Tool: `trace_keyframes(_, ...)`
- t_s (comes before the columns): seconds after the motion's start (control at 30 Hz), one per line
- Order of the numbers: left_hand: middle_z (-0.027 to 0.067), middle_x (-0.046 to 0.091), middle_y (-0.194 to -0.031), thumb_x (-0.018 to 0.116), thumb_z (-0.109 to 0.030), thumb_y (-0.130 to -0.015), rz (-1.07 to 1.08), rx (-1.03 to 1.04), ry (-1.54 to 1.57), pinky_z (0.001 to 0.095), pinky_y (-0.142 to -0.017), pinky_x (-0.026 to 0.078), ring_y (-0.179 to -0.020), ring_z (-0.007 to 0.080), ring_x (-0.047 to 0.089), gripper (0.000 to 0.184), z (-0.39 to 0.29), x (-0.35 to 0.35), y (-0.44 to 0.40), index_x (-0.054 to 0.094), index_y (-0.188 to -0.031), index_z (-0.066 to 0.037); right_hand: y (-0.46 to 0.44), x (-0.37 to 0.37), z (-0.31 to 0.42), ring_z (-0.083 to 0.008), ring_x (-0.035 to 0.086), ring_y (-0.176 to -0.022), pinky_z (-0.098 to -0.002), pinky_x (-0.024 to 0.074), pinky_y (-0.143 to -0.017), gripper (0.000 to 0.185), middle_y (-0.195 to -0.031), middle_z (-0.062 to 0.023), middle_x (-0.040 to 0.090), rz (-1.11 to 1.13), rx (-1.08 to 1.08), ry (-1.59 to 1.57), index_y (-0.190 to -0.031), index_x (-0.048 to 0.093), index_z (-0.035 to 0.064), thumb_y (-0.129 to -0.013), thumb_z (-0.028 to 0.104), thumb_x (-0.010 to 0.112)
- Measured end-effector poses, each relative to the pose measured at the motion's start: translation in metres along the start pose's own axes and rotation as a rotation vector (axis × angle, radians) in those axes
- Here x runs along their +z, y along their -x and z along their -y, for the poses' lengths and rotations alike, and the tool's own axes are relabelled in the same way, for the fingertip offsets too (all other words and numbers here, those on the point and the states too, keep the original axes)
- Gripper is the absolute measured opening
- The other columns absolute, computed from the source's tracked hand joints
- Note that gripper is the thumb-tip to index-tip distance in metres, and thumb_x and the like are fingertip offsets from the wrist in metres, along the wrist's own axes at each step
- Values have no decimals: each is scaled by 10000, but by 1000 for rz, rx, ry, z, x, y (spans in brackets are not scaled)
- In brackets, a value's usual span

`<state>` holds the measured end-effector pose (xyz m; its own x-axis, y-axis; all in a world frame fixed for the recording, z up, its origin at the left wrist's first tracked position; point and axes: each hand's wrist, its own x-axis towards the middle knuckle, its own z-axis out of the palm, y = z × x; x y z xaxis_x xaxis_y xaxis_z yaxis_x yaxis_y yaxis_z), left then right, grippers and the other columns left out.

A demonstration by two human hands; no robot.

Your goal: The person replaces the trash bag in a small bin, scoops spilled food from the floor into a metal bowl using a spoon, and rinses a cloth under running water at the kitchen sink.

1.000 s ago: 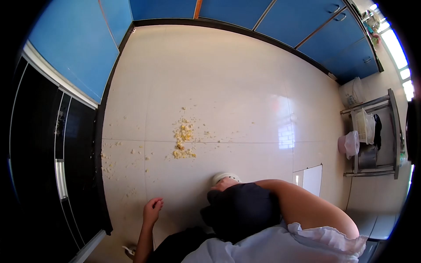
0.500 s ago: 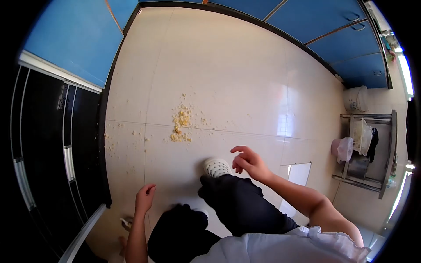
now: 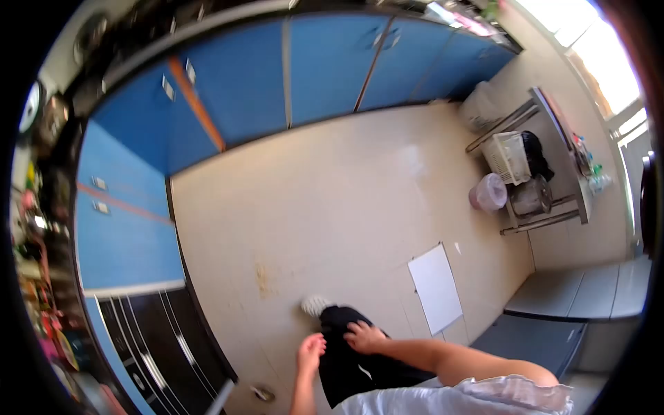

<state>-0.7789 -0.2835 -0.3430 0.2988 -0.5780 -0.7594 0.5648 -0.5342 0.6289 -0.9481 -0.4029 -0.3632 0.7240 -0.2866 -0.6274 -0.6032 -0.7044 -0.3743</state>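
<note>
My left hand (image 3: 310,351) is held low at the front of my body, beside my dark trouser leg. Its fingers are loosely bent, and nothing shows in them. To its right, my right hand (image 3: 363,337) hovers over or rests on the dark trousers (image 3: 342,370); contact is hard to judge. Its fingers are apart and hold nothing visible. A pale clog with holes (image 3: 315,306) sticks out ahead of the trouser leg. Beyond it, a blurred patch of yellow crumbs (image 3: 262,278) lies on the tiled floor (image 3: 311,200).
Blue cabinets (image 3: 242,90) line the far and left sides, with dark drawers (image 3: 162,339) at lower left. A white rectangular sheet (image 3: 436,289) lies on the floor. At right stand a lined bin (image 3: 490,194), a white basket (image 3: 508,158) and a metal-legged table (image 3: 564,149).
The view has swung up and to the right, showing the counters and window. My hands have come closer together, the right one now over the trousers. The crumbs appear farther left and lower.
</note>
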Motion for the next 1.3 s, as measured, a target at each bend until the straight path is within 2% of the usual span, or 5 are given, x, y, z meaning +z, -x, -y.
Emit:
trace_keyframes(0.2,71,625,-899,502,-147,-908,136,-24,-301,223,-668,486,-753,107,580,222,-49,44,30,577,-1067,-12,62,-55,-37,-383,251,-1289,-579,330,-927,438,-1475,-51,158,229,325,-103,-1309,405,297,-885,395,359)
trace_keyframes(0.33,81,632,-882,503,-142,-906,82,-74,-462,222,-675,485,-753,122,591,226,-58,30,22,574,-1070,-4,91,-54,-157,-311,481,-1127,-408,408,-927,380,-1278,-70,486,-137,105,-410,-1164,564,202,-828,343,456)
trace_keyframes(0.47,112,624,-911,512,-220,-882,24,-113,-594,335,-695,495,-790,183,593,310,-75,49,-15,531,-1130,-36,122,-91,-268,-321,574,-982,-408,453,-858,330,-1053,-141,613,-171,496,-664,-1055,618,119,-796,268,478)
trace_keyframes(1.17,63,608,-789,525,-69,-854,222,-64,-591,269,-532,491,-620,135,577,196,-381,463,-325,550,-1040,-13,74,-424,-598,-189,637,-725,-316,505,-693,337,-840,-103,658,-467,633,-1056,-1091,577,29,-789,149,489)
trace_keyframes(1.3,118,544,-947,549,-139,-843,384,377,-859,314,-677,436,-797,207,523,319,-517,629,-403,486,-1123,1,96,-429,-633,-151,632,-687,-286,510,-635,308,-830,-96,658,-443,769,-1366,-1090,570,22,-812,98,463)
